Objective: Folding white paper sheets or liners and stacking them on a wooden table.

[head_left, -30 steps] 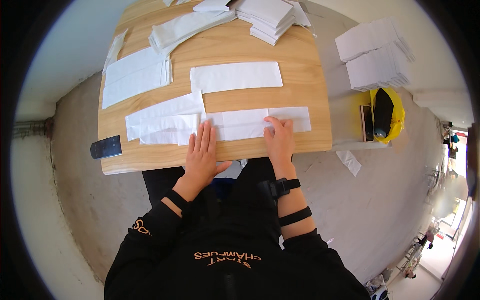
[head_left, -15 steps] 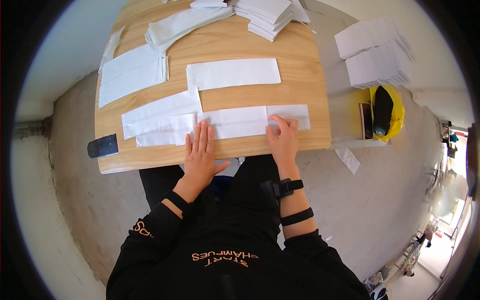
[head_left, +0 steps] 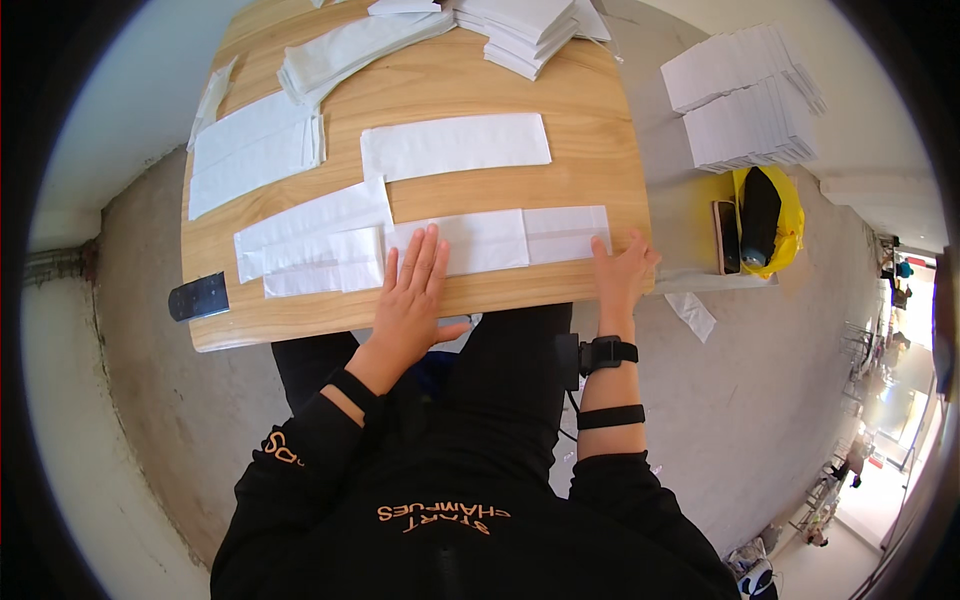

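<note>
A long white paper strip (head_left: 485, 240) lies flat along the near side of the wooden table, with a seam near its middle and a right-hand section (head_left: 567, 233) beyond it. My left hand (head_left: 405, 305) rests flat on the strip's left part, fingers stretched out and thumb apart. At the strip's right end is my right hand (head_left: 622, 272), its thumb touching the corner and its fingers spread toward the table edge. A folded white paper strip (head_left: 325, 262) lies left of my left hand, overlapping another white strip (head_left: 310, 222) behind it.
Another white strip (head_left: 455, 146) lies mid-table. White paper stacks (head_left: 255, 150) sit at left, with more paper piles (head_left: 365, 48) (head_left: 530, 35) farther back. A dark phone-like object (head_left: 198, 297) overhangs the left edge. At right are paper stacks (head_left: 745, 120), a phone (head_left: 726, 237) and a yellow bag (head_left: 790, 225).
My right hand has moved right, from the strip's seam to its right end, and its fingers have spread. My left hand has shifted slightly right over the paper.
</note>
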A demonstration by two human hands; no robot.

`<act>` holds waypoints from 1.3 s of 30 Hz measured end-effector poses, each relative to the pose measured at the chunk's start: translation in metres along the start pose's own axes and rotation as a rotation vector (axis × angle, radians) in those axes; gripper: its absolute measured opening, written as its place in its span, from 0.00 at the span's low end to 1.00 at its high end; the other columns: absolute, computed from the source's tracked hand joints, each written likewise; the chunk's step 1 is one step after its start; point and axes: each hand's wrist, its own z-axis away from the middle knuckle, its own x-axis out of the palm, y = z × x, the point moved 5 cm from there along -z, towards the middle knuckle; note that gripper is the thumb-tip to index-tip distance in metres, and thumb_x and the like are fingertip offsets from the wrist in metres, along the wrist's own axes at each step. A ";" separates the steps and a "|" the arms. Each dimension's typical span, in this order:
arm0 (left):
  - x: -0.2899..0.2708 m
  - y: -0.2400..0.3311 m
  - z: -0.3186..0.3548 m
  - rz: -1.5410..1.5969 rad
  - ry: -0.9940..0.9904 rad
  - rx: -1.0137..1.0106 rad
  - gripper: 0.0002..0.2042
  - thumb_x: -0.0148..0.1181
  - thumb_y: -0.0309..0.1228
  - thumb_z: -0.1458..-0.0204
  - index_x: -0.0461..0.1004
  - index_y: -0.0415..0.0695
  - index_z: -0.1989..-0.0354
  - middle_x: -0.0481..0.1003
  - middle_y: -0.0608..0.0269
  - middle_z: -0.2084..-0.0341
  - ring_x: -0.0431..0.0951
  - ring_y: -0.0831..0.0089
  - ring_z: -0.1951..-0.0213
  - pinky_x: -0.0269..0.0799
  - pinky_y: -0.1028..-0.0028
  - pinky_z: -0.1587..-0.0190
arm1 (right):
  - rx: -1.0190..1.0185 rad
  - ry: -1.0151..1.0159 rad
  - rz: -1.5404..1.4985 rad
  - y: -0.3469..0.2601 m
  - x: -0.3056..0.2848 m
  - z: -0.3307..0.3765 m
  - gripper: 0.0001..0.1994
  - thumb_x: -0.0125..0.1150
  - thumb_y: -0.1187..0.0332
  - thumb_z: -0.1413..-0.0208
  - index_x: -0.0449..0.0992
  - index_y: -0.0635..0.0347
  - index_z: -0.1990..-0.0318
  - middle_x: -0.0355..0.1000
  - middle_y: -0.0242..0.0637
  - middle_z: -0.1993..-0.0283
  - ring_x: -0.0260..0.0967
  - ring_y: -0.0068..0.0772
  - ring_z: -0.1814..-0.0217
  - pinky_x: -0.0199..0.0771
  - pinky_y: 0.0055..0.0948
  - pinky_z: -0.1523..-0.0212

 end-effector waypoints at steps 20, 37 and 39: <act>0.016 -0.002 -0.003 -0.097 -0.010 0.115 0.53 0.60 0.60 0.60 0.47 0.35 0.32 0.45 0.46 0.31 0.42 0.54 0.29 0.37 0.54 0.31 | 0.181 -0.276 -0.589 0.028 0.027 -0.014 0.15 0.69 0.65 0.56 0.79 0.63 0.61 0.75 0.34 0.69 0.70 0.26 0.67 0.69 0.26 0.62; -0.017 -0.004 -0.025 1.454 -0.100 -0.353 0.27 0.45 0.43 0.38 0.56 0.42 0.34 0.62 0.50 0.40 0.63 0.66 0.40 0.57 0.69 0.39 | -0.492 -0.168 -0.489 -0.115 0.044 0.098 0.09 0.68 0.73 0.60 0.76 0.59 0.69 0.68 0.40 0.61 0.68 0.44 0.59 0.69 0.38 0.61; -0.015 -0.003 -0.024 1.341 -0.109 -0.296 0.26 0.44 0.43 0.38 0.57 0.41 0.35 0.62 0.50 0.41 0.64 0.67 0.41 0.57 0.69 0.39 | -0.518 -0.181 -0.459 -0.118 0.044 0.100 0.09 0.68 0.73 0.59 0.77 0.59 0.68 0.68 0.40 0.61 0.68 0.44 0.58 0.69 0.38 0.60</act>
